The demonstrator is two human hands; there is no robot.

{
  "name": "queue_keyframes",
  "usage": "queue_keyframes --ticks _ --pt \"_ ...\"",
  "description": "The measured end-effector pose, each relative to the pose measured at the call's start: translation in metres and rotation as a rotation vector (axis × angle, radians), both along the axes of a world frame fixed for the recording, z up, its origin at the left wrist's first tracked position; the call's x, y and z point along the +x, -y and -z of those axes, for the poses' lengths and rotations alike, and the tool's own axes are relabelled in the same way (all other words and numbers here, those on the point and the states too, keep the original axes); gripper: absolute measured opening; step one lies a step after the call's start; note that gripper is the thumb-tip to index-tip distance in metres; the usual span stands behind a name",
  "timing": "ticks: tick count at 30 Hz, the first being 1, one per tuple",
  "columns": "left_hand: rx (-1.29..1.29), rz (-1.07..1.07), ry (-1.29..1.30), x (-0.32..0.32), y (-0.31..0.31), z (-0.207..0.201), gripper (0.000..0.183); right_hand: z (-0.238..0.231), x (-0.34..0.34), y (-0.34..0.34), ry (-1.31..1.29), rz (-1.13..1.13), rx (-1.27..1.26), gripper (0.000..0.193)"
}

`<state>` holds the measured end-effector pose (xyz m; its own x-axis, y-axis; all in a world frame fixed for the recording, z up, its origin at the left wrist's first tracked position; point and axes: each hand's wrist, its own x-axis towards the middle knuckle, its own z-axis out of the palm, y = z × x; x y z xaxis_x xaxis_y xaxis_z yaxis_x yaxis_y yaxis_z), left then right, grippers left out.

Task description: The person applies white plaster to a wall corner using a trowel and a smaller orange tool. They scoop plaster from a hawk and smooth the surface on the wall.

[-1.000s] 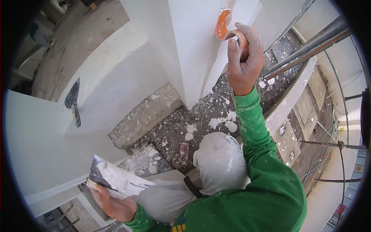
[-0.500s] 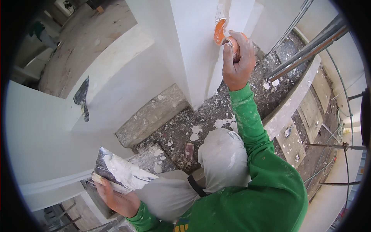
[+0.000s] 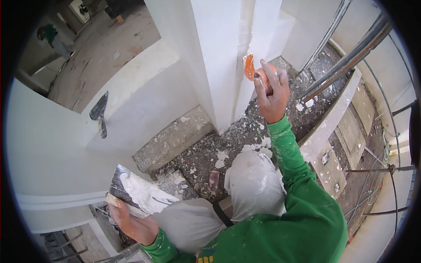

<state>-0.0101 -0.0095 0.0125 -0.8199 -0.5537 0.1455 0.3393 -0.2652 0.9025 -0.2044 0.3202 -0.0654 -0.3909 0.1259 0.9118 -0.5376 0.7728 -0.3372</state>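
My right hand (image 3: 272,92) is closed on an orange curved plastic scraper (image 3: 249,67). The scraper's curved blade, smeared with white plaster, is against the groove at the edge of a white column (image 3: 219,57). At lower left, my left hand (image 3: 133,223) grips a broad flat plastering trowel (image 3: 117,184) by its edge. A thick heap of wet white plaster (image 3: 142,193) lies on that trowel's face. Another trowel (image 3: 100,115), dark and pointed, rests on the low white wall left of the column, away from both hands.
Below the column lie a concrete block (image 3: 173,138) and rubble-strewn ground (image 3: 204,153) with plaster splashes. Metal poles (image 3: 346,61) slant in at upper right, beside a curved low kerb (image 3: 329,118). Cables hang at far right. Another person (image 3: 52,39) bends over in the distance, upper left.
My right hand has drawn the orange scraper down along the column's groove. The left hand still holds the loaded trowel in nearly the same spot. The view has shifted slightly.
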Motion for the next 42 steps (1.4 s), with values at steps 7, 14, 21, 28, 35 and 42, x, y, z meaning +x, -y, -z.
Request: queue_keyframes --ticks 7,14,21,28,35,42 --pt "0.007 0.007 0.002 -0.004 -0.003 0.001 0.040 -0.078 0.007 0.009 0.107 0.019 -0.050 0.044" --pt "0.003 -0.010 0.003 -0.007 -0.002 0.002 0.041 -0.091 -0.008 0.014 -0.030 0.061 0.071 0.041" --pt "0.007 -0.054 0.021 -0.012 -0.002 0.006 0.044 -0.095 -0.003 0.013 0.121 0.034 0.063 0.036" --pt "0.008 0.041 0.018 -0.011 0.007 0.012 0.047 -0.050 0.000 0.012 0.237 0.043 0.074 0.036" --pt "0.057 0.073 -0.005 -0.008 0.005 0.009 0.046 0.102 0.016 0.012 0.432 0.029 0.027 0.038" --pt "-0.014 -0.009 0.047 -0.001 0.002 0.004 0.046 0.015 0.033 0.002 0.297 0.022 -0.097 0.037"
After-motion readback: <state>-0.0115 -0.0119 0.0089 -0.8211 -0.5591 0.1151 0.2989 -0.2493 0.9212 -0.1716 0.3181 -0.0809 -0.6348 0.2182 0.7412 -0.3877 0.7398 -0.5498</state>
